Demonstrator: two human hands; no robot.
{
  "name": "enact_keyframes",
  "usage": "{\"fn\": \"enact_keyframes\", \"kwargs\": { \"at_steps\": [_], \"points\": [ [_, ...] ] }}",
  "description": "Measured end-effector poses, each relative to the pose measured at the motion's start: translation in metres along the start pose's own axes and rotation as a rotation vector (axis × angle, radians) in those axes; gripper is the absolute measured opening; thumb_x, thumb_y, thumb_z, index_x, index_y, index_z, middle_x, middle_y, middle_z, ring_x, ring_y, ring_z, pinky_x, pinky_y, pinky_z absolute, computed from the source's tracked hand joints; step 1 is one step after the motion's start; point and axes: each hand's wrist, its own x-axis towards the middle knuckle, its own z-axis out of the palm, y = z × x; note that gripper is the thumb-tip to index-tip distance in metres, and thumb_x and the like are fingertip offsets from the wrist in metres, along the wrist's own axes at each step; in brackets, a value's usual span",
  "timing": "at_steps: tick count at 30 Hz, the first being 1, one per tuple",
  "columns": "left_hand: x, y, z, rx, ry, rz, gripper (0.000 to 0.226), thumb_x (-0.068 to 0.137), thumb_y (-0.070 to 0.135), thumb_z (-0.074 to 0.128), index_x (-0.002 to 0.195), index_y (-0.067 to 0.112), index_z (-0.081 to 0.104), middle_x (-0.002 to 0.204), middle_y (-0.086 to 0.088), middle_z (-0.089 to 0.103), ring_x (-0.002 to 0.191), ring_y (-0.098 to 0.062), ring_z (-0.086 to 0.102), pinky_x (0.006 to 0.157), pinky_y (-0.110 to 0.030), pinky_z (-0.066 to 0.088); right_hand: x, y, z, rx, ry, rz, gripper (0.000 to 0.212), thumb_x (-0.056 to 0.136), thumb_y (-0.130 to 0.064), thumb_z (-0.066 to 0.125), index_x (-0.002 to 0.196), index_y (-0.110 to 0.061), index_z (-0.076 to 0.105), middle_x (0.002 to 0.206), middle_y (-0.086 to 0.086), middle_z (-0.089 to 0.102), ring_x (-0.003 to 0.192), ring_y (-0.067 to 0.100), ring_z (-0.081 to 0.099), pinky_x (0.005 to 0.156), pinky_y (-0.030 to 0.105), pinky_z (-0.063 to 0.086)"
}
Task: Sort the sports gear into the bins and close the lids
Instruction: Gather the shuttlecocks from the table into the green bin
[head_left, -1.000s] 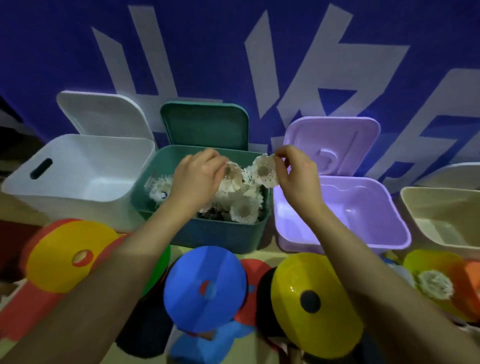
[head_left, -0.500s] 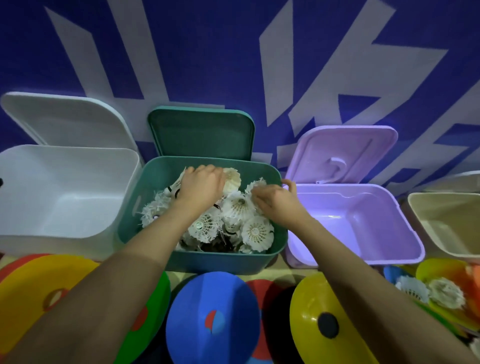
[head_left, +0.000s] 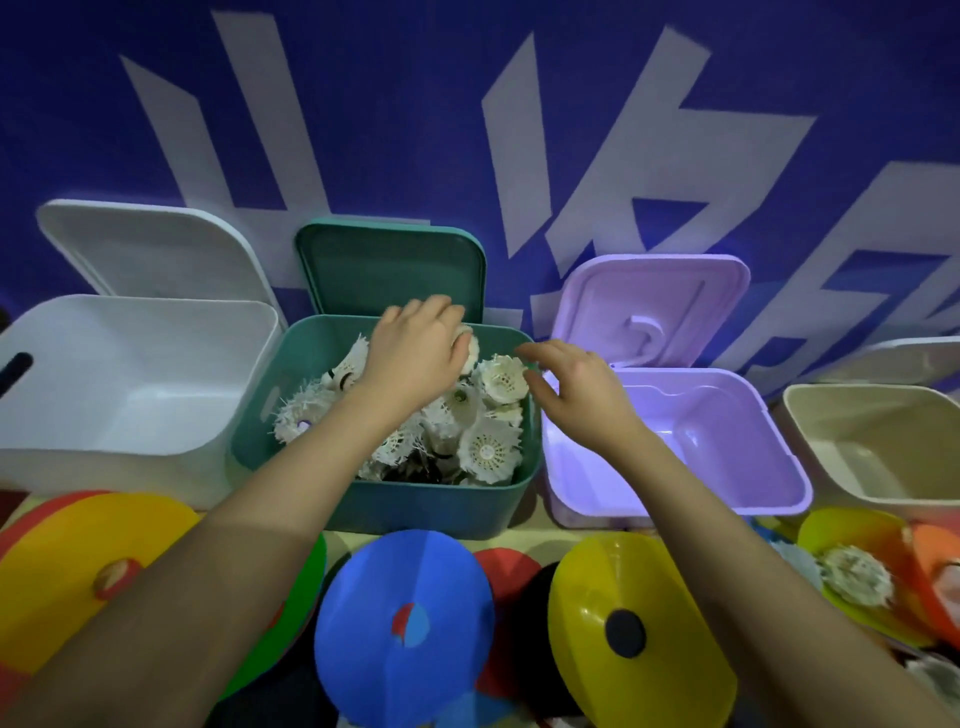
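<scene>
The shuttlecocks (head_left: 457, 415) are lying heaped in the green bin (head_left: 384, 499) at frame centre. The left hand (head_left: 415, 353) is resting on the heap, fingers loosely spread; the right hand (head_left: 576, 384) is hovering open at the bin's right rim. The green lid (head_left: 389, 270) is standing upright just behind, nearer the left hand.

A pale yellow tabletop (head_left: 540, 527) is seen between the bins. On it are set a white bin (head_left: 119, 395), green bin (head_left: 415, 506), purple bin (head_left: 675, 499), beige bin (head_left: 872, 441), and coloured disc cones (head_left: 405, 623).
</scene>
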Motion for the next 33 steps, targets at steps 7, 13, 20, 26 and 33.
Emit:
{"fn": "enact_keyframes", "kwargs": {
  "at_steps": [7, 13, 20, 26, 33],
  "points": [
    [-0.035, 0.113, -0.037, -0.044, 0.112, 0.148, 0.046, 0.082, 0.035, 0.036, 0.105, 0.008, 0.066, 0.104, -0.009, 0.066, 0.088, -0.03, 0.063, 0.077, -0.036, 0.046, -0.084, 0.02, -0.076, 0.015, 0.159, -0.054, 0.027, 0.089, -0.023, 0.048, 0.108, -0.013, 0.066, 0.096, 0.002, 0.068, 0.084, 0.023, 0.064, 0.062, 0.031, 0.047],
    [-0.068, 0.228, -0.036, -0.078, 0.079, 0.195, 0.043, 0.083, 0.034, 0.037, 0.099, 0.008, 0.067, 0.097, -0.008, 0.067, 0.082, -0.03, 0.064, 0.073, -0.036, 0.047, -0.178, 0.069, -0.13, 0.045, 0.139, -0.037, 0.029, 0.089, -0.026, 0.047, 0.108, -0.013, 0.065, 0.097, 0.001, 0.067, 0.083, 0.022, 0.064, 0.063, 0.037, 0.052],
    [-0.112, 0.337, 0.0, -0.161, 0.014, 0.192, 0.037, 0.082, 0.033, 0.039, 0.094, 0.012, 0.067, 0.092, -0.005, 0.067, 0.079, -0.029, 0.063, 0.071, -0.034, 0.042, -0.284, 0.127, -0.179, 0.038, 0.063, 0.019, 0.027, 0.088, -0.026, 0.047, 0.104, -0.014, 0.066, 0.091, 0.0, 0.066, 0.08, 0.019, 0.062, 0.062, 0.034, 0.049],
    [-0.133, 0.393, 0.033, -0.183, -0.084, 0.302, 0.036, 0.083, 0.033, 0.039, 0.089, 0.011, 0.066, 0.085, -0.004, 0.065, 0.077, -0.027, 0.06, 0.071, -0.034, 0.032, -0.344, 0.174, -0.192, 0.015, -0.039, 0.091, 0.034, 0.088, -0.036, 0.05, 0.106, -0.013, 0.066, 0.092, 0.001, 0.067, 0.084, 0.022, 0.064, 0.07, 0.036, 0.051],
    [-0.16, 0.416, 0.099, -0.209, -0.37, 0.45, 0.036, 0.087, 0.036, 0.049, 0.106, 0.011, 0.065, 0.103, -0.006, 0.061, 0.1, -0.028, 0.054, 0.084, -0.034, 0.028, -0.402, 0.208, -0.166, -0.197, -0.362, 0.222, 0.04, 0.081, -0.038, 0.066, 0.117, -0.024, 0.057, 0.117, -0.004, 0.057, 0.109, 0.023, 0.048, 0.088, 0.034, 0.023]
  ]
}}
